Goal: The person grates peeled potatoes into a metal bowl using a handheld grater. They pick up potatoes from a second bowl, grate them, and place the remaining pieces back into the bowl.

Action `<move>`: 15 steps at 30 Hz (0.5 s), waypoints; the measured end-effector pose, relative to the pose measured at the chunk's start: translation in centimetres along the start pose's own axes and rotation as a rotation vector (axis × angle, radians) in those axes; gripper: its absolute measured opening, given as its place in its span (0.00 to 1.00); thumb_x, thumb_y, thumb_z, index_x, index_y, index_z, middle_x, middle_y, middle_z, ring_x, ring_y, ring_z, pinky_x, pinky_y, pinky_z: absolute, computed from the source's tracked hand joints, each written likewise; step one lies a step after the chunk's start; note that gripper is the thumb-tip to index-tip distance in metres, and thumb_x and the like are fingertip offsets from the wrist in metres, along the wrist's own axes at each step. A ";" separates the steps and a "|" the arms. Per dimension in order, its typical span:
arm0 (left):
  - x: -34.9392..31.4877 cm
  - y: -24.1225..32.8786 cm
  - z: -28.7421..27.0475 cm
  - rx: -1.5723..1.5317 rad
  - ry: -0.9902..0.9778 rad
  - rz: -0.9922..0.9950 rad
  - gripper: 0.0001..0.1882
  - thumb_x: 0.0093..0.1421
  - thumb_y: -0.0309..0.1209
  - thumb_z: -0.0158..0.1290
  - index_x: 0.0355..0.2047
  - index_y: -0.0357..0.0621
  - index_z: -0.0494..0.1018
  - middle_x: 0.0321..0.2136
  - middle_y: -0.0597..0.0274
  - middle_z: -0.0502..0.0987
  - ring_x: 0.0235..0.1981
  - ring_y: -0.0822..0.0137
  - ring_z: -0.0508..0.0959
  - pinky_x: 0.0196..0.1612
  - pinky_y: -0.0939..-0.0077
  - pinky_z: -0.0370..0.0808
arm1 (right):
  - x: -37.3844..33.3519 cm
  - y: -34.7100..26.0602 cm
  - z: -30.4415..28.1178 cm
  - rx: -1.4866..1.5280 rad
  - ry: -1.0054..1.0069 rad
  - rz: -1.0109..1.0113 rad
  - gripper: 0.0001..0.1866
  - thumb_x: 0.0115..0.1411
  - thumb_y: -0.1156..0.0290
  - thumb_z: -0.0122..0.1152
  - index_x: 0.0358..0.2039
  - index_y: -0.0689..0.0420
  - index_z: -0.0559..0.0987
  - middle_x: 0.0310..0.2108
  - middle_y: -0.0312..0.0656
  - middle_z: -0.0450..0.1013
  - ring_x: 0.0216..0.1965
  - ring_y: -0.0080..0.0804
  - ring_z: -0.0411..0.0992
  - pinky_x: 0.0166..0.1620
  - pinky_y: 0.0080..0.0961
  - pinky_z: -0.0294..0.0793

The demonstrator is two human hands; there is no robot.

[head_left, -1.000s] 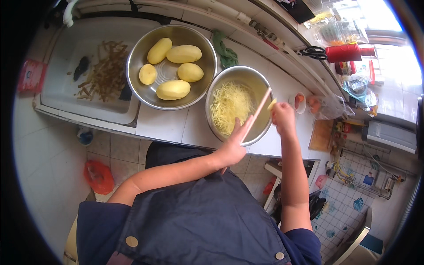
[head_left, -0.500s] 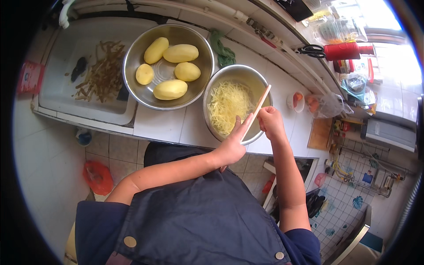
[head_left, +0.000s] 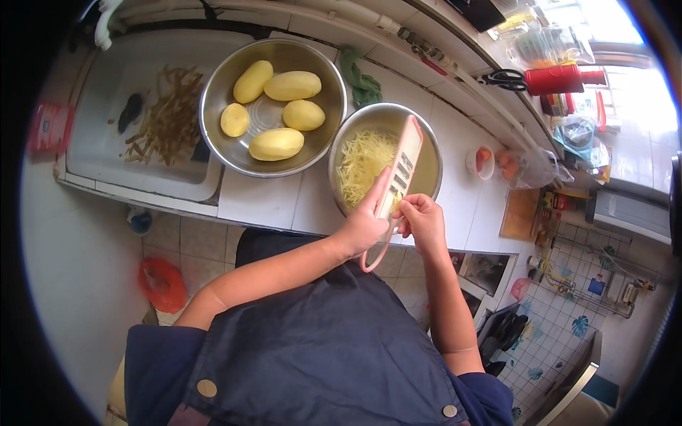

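Left hand (head_left: 366, 226) wraps the lower left edge of a white, pink-rimmed grater (head_left: 405, 157), its far fingers hidden, while the right hand (head_left: 423, 219) pinches a small yellow potato piece (head_left: 396, 204) at the slotted face; whether the two touch cannot be told. The grater tilts over the near part of a steel bowl (head_left: 428, 174) at twelve o'clock from the hands, its loop handle hanging toward six. It looks light and stiff, best held by the rim or loop, away from the blades; the potato piece is probably firm, wet and slippery — little is left to grip, so fingertips belong on its back. Pale shreds (head_left: 366, 160) lie in the bowl, likely limp and easily snapped. At two o'clock stand a small white cup (head_left: 481, 165) and, just beyond it, a clear plastic bag (head_left: 531, 170). Between ten and eleven, a larger basin (head_left: 267, 116) holds five peeled potatoes (head_left: 275, 144), smooth and heavier. Farther round, near ten, brown peelings (head_left: 170, 117) lie in the sink (head_left: 96, 145). No writing shows on the grater — and any print on the red packet (head_left: 50, 128) past the sink is too blurred to read.
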State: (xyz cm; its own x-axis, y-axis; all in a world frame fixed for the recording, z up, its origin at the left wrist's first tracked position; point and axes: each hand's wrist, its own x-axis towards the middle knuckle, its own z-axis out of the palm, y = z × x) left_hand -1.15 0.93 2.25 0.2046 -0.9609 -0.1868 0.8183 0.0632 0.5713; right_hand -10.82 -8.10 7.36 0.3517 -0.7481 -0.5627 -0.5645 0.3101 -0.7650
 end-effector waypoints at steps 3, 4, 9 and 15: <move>-0.1 0.3 0.3 0.040 0.011 0.051 0.44 0.44 0.10 0.34 0.64 0.48 0.39 0.58 0.59 0.55 0.58 0.69 0.58 0.56 0.80 0.55 | -0.2 0.2 0.1 0.043 0.004 -0.010 0.06 0.56 0.74 0.52 0.30 0.64 0.69 0.19 0.42 0.72 0.10 0.17 0.61 0.12 0.13 0.58; 0.0 0.2 0.3 0.057 0.014 0.062 0.45 0.44 0.10 0.34 0.64 0.48 0.39 0.58 0.59 0.55 0.58 0.69 0.59 0.57 0.80 0.55 | -0.1 0.1 0.1 0.040 0.003 -0.009 0.06 0.56 0.74 0.52 0.29 0.64 0.69 0.19 0.42 0.72 0.10 0.17 0.61 0.11 0.13 0.58; 0.0 0.1 0.3 0.163 0.014 0.086 0.45 0.42 0.09 0.34 0.64 0.47 0.39 0.59 0.59 0.54 0.58 0.69 0.58 0.56 0.80 0.55 | -0.1 0.4 0.1 0.017 -0.066 0.048 0.06 0.52 0.75 0.52 0.28 0.65 0.69 0.18 0.40 0.71 0.10 0.17 0.61 0.12 0.13 0.56; 0.0 0.2 0.7 0.419 -0.018 0.066 0.46 0.42 0.10 0.36 0.63 0.46 0.39 0.61 0.56 0.49 0.61 0.67 0.53 0.56 0.81 0.54 | 0.2 -0.1 0.3 0.016 -0.043 0.030 0.04 0.50 0.76 0.51 0.25 0.64 0.69 0.16 0.39 0.69 0.10 0.17 0.60 0.11 0.14 0.55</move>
State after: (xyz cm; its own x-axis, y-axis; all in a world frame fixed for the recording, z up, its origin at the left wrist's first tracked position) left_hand -1.35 0.77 2.95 0.2364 -0.9633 -0.1270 0.5138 0.0130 0.8578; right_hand -10.53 -8.10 7.22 0.3667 -0.7122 -0.5986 -0.5635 0.3419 -0.7520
